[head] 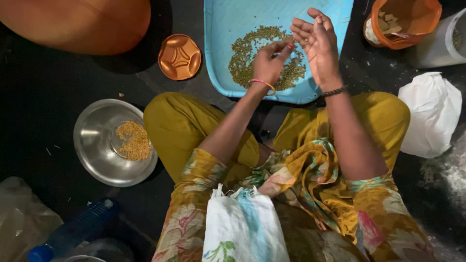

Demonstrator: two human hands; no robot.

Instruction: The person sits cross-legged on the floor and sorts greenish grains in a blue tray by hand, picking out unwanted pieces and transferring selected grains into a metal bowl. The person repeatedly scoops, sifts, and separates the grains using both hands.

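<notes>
Head view: you sit cross-legged on the dark floor [43,97] with the light-blue woven plastic tray [228,29] set just past your knees, close enough that both forearms reach it. The heap of small olive-green grains [245,58] lies spread thin in a loose ring on the tray's middle, so single grains can be seen and picked. Your left hand [269,63] hovers over the heap, thumb and forefinger drawn together at the tips, other fingers curled; whether a grain sits in the pinch is too small to tell. Your right hand [318,46] is held open above the tray's right part, palm turned toward the left hand, fingers straight and close together, nothing visibly gripped; it stands like a cupped receiver beside the pinch. The round steel bowl [92,145] with a small pile of yellow-tan grains [133,140] rests on the floor to your left, well apart from the tray, keeping that lot separate. A copper-coloured lobed lid [179,57] lies just beside the tray's left edge. An orange plastic tub [417,19] and a crumpled white plastic bag [432,114] sit at your right.
</notes>
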